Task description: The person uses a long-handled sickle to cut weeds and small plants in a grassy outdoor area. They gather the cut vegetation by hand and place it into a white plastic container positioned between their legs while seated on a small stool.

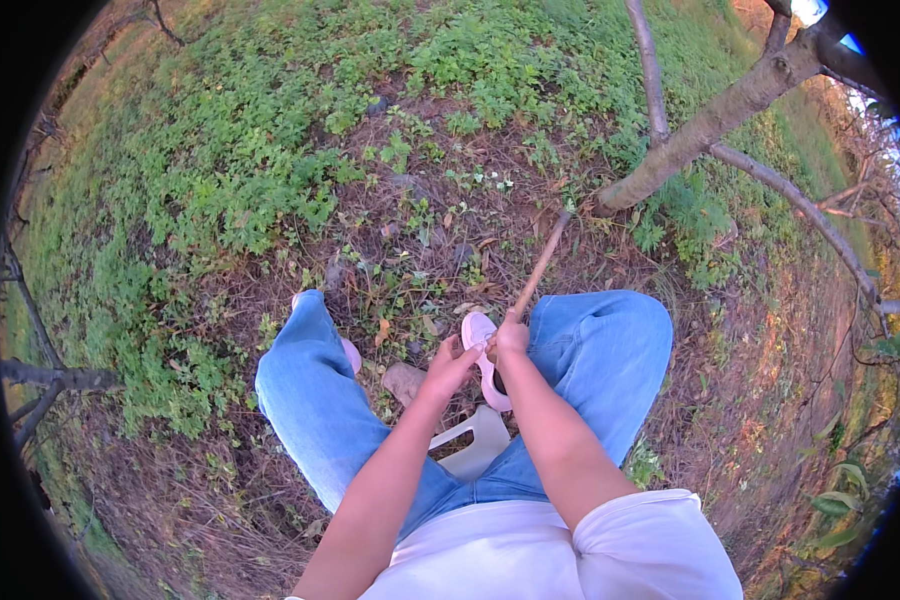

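My right hand (511, 337) is closed around a wooden stick (541, 266). From my grip it slants up and to the right, its far end by the base of a tree trunk (690, 154). Beside the right hand is my left hand (450, 369), thumb and fingers apart, with no object visible in it. The thumb comes close to the lower end of the stick; whether they touch I cannot tell. Under both hands shows a pink shoe (478, 327) on my right foot. A second pink shoe (351, 355) is mostly hidden by my left trouser leg.
I sit on a pale plastic stool (484, 442), knees spread. A stone (403, 382) lies between my feet. Green weeds (270, 165) and dry grass cover the ground ahead. Branches (802, 199) spread at the right, and another branch (60, 376) reaches in at the left.
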The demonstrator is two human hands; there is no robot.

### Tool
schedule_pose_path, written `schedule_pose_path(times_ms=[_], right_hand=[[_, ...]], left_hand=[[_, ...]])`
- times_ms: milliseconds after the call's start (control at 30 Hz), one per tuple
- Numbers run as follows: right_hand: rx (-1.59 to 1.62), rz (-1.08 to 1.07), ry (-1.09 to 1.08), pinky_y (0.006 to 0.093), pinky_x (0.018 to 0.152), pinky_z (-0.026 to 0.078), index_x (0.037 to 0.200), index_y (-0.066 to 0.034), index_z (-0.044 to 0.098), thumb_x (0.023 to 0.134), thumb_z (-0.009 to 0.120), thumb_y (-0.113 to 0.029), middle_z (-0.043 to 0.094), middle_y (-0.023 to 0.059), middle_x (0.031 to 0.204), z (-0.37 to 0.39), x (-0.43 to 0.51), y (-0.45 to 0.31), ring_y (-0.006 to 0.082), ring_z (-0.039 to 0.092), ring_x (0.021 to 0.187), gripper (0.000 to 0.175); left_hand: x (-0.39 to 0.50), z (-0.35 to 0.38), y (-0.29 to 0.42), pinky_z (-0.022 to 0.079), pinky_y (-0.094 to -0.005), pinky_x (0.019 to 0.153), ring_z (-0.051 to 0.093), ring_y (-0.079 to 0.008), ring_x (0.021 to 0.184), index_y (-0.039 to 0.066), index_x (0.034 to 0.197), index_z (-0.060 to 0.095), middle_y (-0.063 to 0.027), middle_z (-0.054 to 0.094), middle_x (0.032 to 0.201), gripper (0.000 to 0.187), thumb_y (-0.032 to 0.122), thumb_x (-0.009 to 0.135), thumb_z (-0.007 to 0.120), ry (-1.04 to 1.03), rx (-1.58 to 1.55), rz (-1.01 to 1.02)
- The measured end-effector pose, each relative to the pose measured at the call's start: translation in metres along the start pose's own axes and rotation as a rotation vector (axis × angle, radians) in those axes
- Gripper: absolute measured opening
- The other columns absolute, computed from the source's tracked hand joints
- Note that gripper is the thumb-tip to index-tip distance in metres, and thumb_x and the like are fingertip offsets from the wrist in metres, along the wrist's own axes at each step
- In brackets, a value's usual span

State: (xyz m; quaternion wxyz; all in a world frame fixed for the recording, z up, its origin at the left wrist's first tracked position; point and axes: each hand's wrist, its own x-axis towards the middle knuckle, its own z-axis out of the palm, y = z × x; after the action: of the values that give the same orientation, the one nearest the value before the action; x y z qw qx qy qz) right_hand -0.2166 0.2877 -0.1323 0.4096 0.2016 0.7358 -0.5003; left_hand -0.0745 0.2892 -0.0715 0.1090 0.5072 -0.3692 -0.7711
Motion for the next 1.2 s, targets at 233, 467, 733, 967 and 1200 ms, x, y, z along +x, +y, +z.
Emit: schedule_pose_path(times_ms=[233, 467, 733, 967, 1200], right_hand=[[-0.444, -0.168, -0.077, 0.0439, 0.074, 0.046, 0.09, 0.0135, 0.062, 0.092, 0.045, -0.053, 0.065, 0.0213, 0.078, -0.002, -0.039, 0.095, 0.0351, 0.063, 0.079, 0.068], [-0.24, -0.175, -0.468, 0.0416, 0.063, 0.046, 0.082, 0.0048, 0.061, 0.094, 0.045, -0.05, 0.061, 0.0137, 0.071, 0.013, -0.051, 0.064, 0.0257, 0.06, 0.067, 0.058], [-0.574, -0.652, -0.167, 0.0496, 0.067, 0.046, 0.094, 0.0032, 0.046, 0.097, 0.05, -0.037, 0.061, 0.0256, 0.077, 0.009, -0.09, 0.049, 0.0438, 0.061, 0.073, 0.04], [-0.697, -0.616, -0.09, 0.0467, 0.072, 0.048, 0.097, 0.0058, 0.043, 0.094, 0.055, -0.026, 0.061, 0.0273, 0.086, -0.034, -0.062, 0.07, 0.0391, 0.064, 0.075, 0.034], [-0.297, -0.221, -0.515, 0.0325, 0.039, 0.041, 0.085, -0.0022, 0.045, 0.1, 0.046, -0.026, 0.052, 0.0045, 0.063, -0.059, -0.143, 0.072, 0.0155, 0.053, 0.047, 0.028]], left_hand=[[0.015, 0.002, -0.057, 0.048, -0.0297, 0.071, 0.057, -0.0143, 0.079, 0.002, 0.107, 0.058, -0.006, 0.061, 0.087, 0.04, 0.039, 0.092, 0.059, 0.391, -0.168, 0.026], [0.012, 0.004, -0.036, 0.047, -0.0316, 0.071, 0.057, -0.016, 0.08, 0.001, 0.107, 0.059, -0.0084, 0.062, 0.091, 0.033, 0.031, 0.093, 0.052, 0.442, -0.248, 0.11], [0.018, -0.006, -0.036, 0.049, -0.0318, 0.069, 0.059, -0.0179, 0.076, 0.001, 0.096, 0.063, -0.0076, 0.063, 0.088, 0.031, 0.028, 0.097, 0.047, 0.26, -0.543, -0.03], [0.006, 0.02, -0.031, 0.049, -0.0362, 0.07, 0.062, -0.0218, 0.075, -0.002, 0.094, 0.066, -0.0123, 0.067, 0.085, 0.044, 0.038, 0.096, 0.047, 0.056, -0.192, -0.075], [0.006, 0.001, -0.032, 0.048, -0.0307, 0.061, 0.056, -0.0157, 0.065, -0.002, 0.096, 0.059, -0.0069, 0.061, 0.078, 0.027, 0.025, 0.09, 0.06, -0.015, 0.174, -0.038]])
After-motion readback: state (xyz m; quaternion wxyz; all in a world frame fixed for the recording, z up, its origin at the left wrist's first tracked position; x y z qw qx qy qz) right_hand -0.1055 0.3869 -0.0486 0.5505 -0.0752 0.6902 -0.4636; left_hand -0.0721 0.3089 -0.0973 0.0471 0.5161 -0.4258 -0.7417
